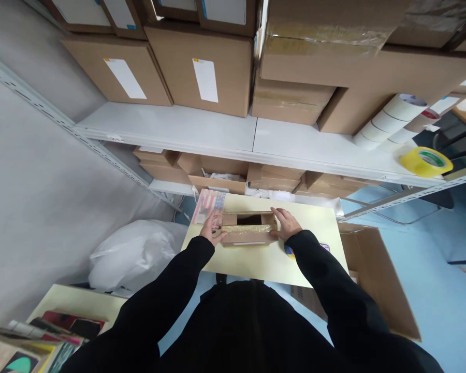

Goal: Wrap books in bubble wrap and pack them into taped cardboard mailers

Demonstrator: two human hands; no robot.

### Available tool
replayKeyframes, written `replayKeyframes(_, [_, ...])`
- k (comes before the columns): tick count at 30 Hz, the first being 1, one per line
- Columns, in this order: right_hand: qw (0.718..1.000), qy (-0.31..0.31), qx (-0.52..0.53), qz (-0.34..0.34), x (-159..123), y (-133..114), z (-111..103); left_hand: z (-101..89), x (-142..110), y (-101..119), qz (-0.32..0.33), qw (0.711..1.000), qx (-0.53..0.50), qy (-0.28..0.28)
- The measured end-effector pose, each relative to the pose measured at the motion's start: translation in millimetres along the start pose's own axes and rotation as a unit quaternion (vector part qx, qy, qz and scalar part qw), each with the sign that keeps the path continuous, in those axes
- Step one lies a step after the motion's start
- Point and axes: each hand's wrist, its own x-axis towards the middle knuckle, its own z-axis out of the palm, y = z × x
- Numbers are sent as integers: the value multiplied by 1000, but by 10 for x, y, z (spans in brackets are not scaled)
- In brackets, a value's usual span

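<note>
A small brown cardboard box point(248, 237) stands on the pale yellow table point(318, 217), with clear tape along its near upper edge. Its top shows an opening, dark inside; what lies in there I cannot make out. My left hand point(213, 228) grips the left end of the box, thumb on the near side and fingers toward the far side. At the right end, my right hand point(286, 224) holds it the same way. A blue and yellow roll point(289, 252) sits partly hidden beneath my right wrist. Beside that sleeve a phone-like object point(325, 247) peeks out.
Above the table runs a grey shelf point(217, 132) stacked with large cartons point(225, 67). White rolls point(388, 122) and a yellow tape roll point(426, 161) stand at its right. A large open carton point(376, 274) is right of the table; a white plastic bag point(135, 254) lies left.
</note>
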Motion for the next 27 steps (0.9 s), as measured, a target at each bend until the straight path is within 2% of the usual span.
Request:
replayKeyframes(3, [1000,8,-22,-12,-110,1,87,-14,-32,13,48,998,49,-1])
replayKeyframes(5, [999,23,-27,-13,-198,-11,175,-38,-44,28,100,989,106,23])
replayKeyframes(8, [999,52,-6,-1,-306,-46,315,-70,-67,92,170,960,209,78])
replayKeyframes(10, [997,72,17,17,-354,-78,393,-43,-124,184,211,935,270,91])
replayKeyframes(12, [995,87,32,39,-382,-110,449,58,-237,318,256,910,323,56])
replayKeyframes(14, [993,98,36,61,-394,-140,485,228,-390,469,284,885,368,-19])
replayKeyframes(16, [990,108,39,82,-393,-173,512,426,-530,602,274,868,407,-75])
replayKeyframes(20, [987,108,63,106,-398,-272,562,716,-612,709,192,864,457,-85])
replayKeyframes(23, [984,100,101,104,-453,-313,589,788,-540,667,156,868,463,-86])
replayKeyframes(25, [980,98,136,108,-531,-258,599,799,-500,623,146,871,461,-90])
replayKeyframes(27, [968,110,155,163,-638,-115,613,798,-491,588,142,872,458,-92])
